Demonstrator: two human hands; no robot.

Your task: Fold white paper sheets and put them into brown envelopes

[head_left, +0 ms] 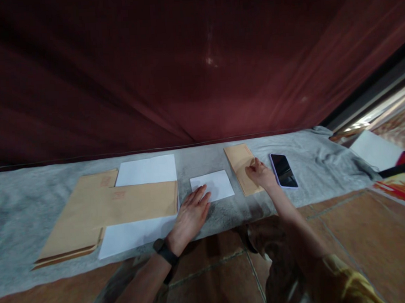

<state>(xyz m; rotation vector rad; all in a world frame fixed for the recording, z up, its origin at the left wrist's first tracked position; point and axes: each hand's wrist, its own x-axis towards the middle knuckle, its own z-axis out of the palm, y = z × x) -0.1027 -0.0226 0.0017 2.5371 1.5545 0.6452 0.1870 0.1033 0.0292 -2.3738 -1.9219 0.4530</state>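
Observation:
My left hand [191,210] lies with its fingers stretched out over the lower left part of a small sheet of folded white paper [220,185]. A dark watch is on that wrist. To the right, my right hand [259,171] is at the right side of a small brown envelope [239,163], its fingers curled together against or just above the surface. Whether anything is pinched in them is hidden. Left of my left hand, a long brown envelope [144,201] lies across white paper sheets [148,170] and overlaps larger brown envelopes [72,219].
A phone [283,170] in a light purple case lies right of the small envelope. Everything rests on a grey cloth [203,158] along a dark red curtain [184,79]. Tiled floor [361,228] shows in front. At the far right are a white object [376,150] and colourful packaging [402,187].

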